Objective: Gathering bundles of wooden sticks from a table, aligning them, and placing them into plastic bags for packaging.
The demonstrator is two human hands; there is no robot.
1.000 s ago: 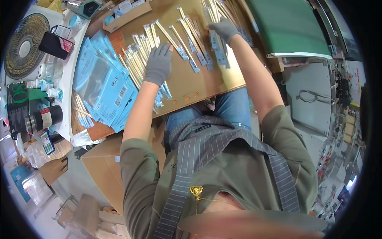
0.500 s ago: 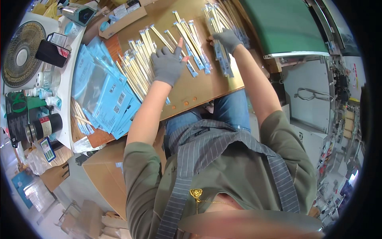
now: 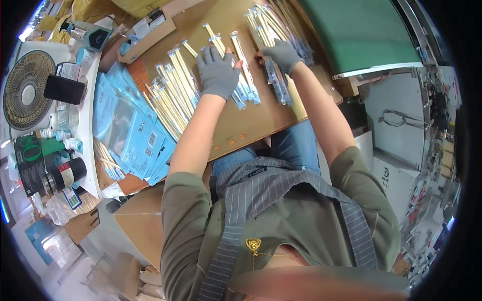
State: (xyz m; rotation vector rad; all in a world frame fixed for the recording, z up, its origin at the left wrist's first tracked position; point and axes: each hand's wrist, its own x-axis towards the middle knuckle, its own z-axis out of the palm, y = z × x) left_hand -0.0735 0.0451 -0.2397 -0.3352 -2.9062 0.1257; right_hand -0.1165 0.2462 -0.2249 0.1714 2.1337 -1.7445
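In the head view both my hands wear grey gloves that leave some fingertips bare. My left hand (image 3: 219, 76) lies with spread fingers over a small group of clear-wrapped thin wooden sticks (image 3: 242, 55) with blue labelled ends. My right hand (image 3: 284, 56) is closed at a thicker bundle of wrapped sticks (image 3: 276, 83), its bare fingertips at the bundle's left side. Left of my left hand, several more packs of sticks (image 3: 175, 85) lie slanted side by side. All these rest on a brown board (image 3: 261, 119).
Blue printed sleeves (image 3: 138, 135) lie heaped on the left, with loose sticks (image 3: 106, 159) below them. On a white shelf stand a round fan (image 3: 29, 95), a phone (image 3: 65, 90) and a dark cup (image 3: 65, 174). An open cardboard box (image 3: 150, 32) sits behind; a green surface (image 3: 359, 35) borders the right.
The whole view has shifted slightly. My left hand has moved a little farther over the sticks, and its raised bare index finger has come down. My right hand stays at its bundle.
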